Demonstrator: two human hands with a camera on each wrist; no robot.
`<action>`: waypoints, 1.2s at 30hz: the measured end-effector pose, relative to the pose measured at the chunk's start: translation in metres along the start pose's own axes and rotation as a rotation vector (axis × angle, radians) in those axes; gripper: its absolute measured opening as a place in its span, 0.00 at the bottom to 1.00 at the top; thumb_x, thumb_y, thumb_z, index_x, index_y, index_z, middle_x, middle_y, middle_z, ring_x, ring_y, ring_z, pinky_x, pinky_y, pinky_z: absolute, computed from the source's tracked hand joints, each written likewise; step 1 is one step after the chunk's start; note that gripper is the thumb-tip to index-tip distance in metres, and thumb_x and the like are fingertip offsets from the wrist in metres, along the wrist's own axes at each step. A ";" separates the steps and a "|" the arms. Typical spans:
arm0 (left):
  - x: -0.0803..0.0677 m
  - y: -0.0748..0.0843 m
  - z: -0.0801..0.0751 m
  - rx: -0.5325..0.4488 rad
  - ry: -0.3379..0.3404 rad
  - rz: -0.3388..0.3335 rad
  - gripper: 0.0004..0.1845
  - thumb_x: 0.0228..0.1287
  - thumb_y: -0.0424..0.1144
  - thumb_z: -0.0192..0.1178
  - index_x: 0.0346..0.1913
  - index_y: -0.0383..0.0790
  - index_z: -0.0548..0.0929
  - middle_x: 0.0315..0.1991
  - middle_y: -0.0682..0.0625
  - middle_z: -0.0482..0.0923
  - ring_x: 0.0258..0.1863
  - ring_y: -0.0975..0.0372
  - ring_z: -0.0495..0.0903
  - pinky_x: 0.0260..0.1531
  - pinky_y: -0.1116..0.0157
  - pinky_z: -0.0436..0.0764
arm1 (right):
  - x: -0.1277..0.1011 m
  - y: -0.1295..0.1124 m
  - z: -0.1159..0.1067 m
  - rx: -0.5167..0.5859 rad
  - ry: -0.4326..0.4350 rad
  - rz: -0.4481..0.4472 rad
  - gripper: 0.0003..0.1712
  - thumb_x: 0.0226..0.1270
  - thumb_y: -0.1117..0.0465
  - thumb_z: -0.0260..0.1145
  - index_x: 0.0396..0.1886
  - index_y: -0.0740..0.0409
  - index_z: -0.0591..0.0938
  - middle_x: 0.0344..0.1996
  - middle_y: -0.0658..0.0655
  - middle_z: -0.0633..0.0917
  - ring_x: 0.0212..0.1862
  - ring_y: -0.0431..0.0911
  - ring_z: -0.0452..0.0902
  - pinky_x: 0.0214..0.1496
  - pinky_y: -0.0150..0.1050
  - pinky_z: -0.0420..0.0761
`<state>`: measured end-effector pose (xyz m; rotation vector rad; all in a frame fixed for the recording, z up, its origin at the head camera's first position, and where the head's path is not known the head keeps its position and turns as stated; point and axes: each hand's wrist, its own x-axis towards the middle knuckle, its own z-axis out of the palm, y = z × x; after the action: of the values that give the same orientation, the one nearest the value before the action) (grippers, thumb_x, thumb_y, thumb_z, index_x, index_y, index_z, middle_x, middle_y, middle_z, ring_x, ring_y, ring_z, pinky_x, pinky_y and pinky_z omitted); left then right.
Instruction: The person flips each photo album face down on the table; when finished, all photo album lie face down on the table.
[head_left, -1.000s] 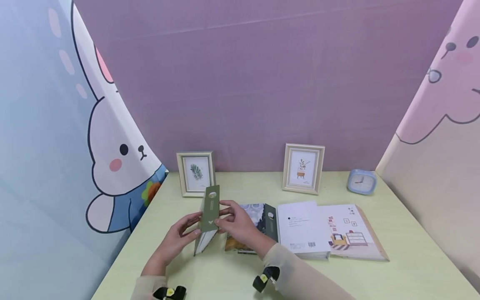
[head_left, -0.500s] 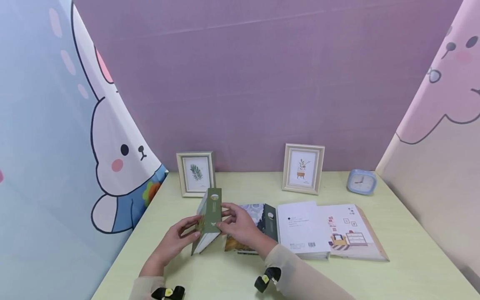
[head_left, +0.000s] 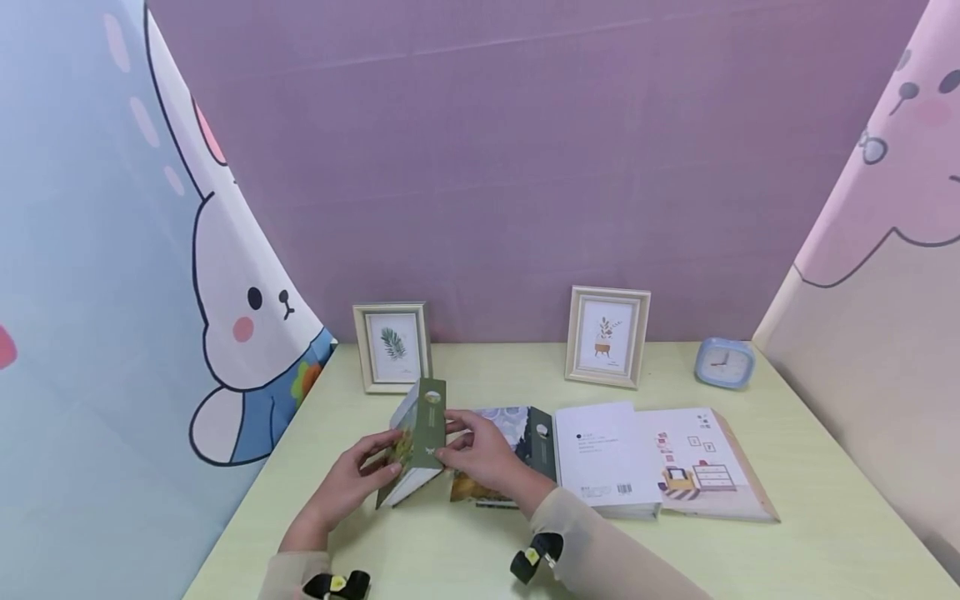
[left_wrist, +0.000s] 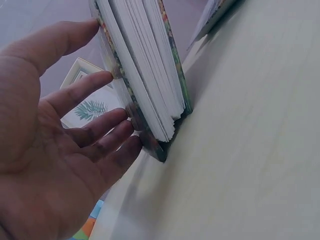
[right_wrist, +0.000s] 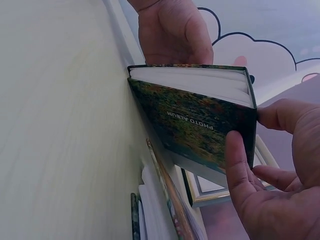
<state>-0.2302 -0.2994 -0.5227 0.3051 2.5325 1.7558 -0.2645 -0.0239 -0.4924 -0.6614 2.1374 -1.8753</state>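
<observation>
A photo album (head_left: 429, 425) with a green spine and a painted cover stands on end on the table, spine toward the person. PHOTO ALBUM is printed on its cover (right_wrist: 185, 115) in the right wrist view. My right hand (head_left: 483, 450) pinches the spine side, thumb on the spine and a finger on the cover. My left hand (head_left: 348, 479) rests its extended fingertips against the opposite cover; in the left wrist view those fingers (left_wrist: 95, 122) touch it without wrapping round it. White page edges (left_wrist: 142, 65) show between the covers.
Right of the album lie another album (head_left: 542, 442) with a dark spine, a white book (head_left: 603, 458) and a book with a furniture drawing (head_left: 697, 467). Behind stand a leaf picture frame (head_left: 360, 354), a plant picture frame (head_left: 573, 342) and a blue clock (head_left: 723, 363).
The photo album has turned slightly, so more of its left painted cover shows, and its top has shifted a little right and down. Both hands stay on it.
</observation>
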 end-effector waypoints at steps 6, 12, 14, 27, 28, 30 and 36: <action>-0.001 -0.001 0.001 0.024 -0.001 0.017 0.31 0.71 0.41 0.70 0.74 0.44 0.74 0.76 0.41 0.66 0.75 0.42 0.64 0.73 0.43 0.66 | 0.001 0.002 -0.003 -0.083 -0.015 0.007 0.40 0.66 0.63 0.76 0.75 0.62 0.72 0.56 0.56 0.83 0.48 0.48 0.84 0.39 0.38 0.88; 0.000 -0.003 0.000 0.071 0.015 -0.005 0.31 0.69 0.43 0.72 0.73 0.48 0.76 0.75 0.42 0.66 0.75 0.41 0.64 0.73 0.40 0.65 | 0.003 0.004 -0.007 -0.190 -0.029 0.040 0.40 0.66 0.61 0.77 0.75 0.63 0.73 0.55 0.55 0.83 0.47 0.45 0.82 0.39 0.37 0.87; 0.001 -0.003 0.000 0.085 0.020 -0.015 0.31 0.68 0.44 0.73 0.72 0.49 0.78 0.74 0.42 0.66 0.74 0.42 0.65 0.74 0.41 0.64 | 0.002 0.002 -0.007 -0.230 -0.032 0.050 0.39 0.66 0.62 0.77 0.74 0.64 0.73 0.55 0.56 0.84 0.47 0.44 0.82 0.39 0.37 0.86; 0.000 -0.007 -0.004 0.192 0.054 0.011 0.28 0.67 0.44 0.74 0.68 0.45 0.82 0.74 0.40 0.68 0.75 0.39 0.64 0.73 0.39 0.64 | 0.001 0.001 0.004 -0.298 -0.025 0.125 0.40 0.66 0.63 0.77 0.74 0.65 0.73 0.41 0.54 0.86 0.40 0.42 0.81 0.32 0.38 0.85; 0.000 -0.007 -0.004 0.201 0.057 0.009 0.28 0.67 0.44 0.74 0.68 0.45 0.82 0.74 0.40 0.67 0.76 0.39 0.63 0.73 0.39 0.64 | 0.001 0.001 0.004 -0.299 -0.022 0.122 0.39 0.65 0.64 0.78 0.74 0.65 0.73 0.42 0.54 0.85 0.40 0.42 0.81 0.32 0.38 0.85; 0.001 -0.008 -0.005 0.211 0.063 -0.001 0.28 0.66 0.45 0.75 0.68 0.46 0.82 0.74 0.41 0.68 0.76 0.40 0.62 0.74 0.40 0.63 | 0.002 0.003 0.005 -0.302 -0.015 0.116 0.39 0.64 0.64 0.78 0.73 0.66 0.74 0.45 0.55 0.83 0.40 0.42 0.81 0.32 0.38 0.85; 0.002 -0.010 -0.007 0.237 0.071 0.004 0.29 0.64 0.44 0.76 0.67 0.47 0.83 0.74 0.42 0.68 0.77 0.42 0.61 0.76 0.41 0.60 | 0.002 0.004 0.010 -0.289 -0.009 0.105 0.39 0.62 0.67 0.79 0.71 0.70 0.75 0.53 0.61 0.78 0.40 0.42 0.81 0.34 0.36 0.86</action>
<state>-0.2345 -0.3086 -0.5298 0.2599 2.7961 1.4935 -0.2631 -0.0331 -0.4977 -0.5969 2.4114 -1.5225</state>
